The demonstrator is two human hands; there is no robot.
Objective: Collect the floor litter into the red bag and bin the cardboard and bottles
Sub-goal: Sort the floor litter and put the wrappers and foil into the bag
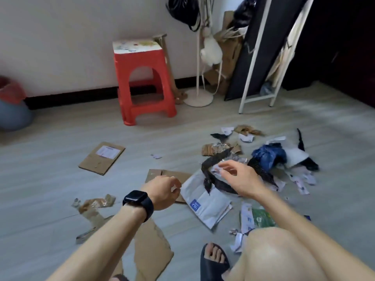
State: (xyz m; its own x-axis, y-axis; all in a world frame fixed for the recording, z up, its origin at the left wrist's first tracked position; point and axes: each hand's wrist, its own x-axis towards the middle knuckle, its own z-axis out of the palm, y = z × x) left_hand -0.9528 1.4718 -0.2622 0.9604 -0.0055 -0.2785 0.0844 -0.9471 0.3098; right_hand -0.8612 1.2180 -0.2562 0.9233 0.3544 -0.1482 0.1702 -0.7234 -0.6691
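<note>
The red bag [11, 92] sits in a grey bin [14, 116] far left. The flat cardboard [101, 158] looks stiff and light, so grab an edge. The left hand [162, 191] is loosely curled and holds nothing. The right hand [237, 177] reaches over soft, crinkly black plastic [211, 161]. I cannot tell if it pinches anything.
</note>
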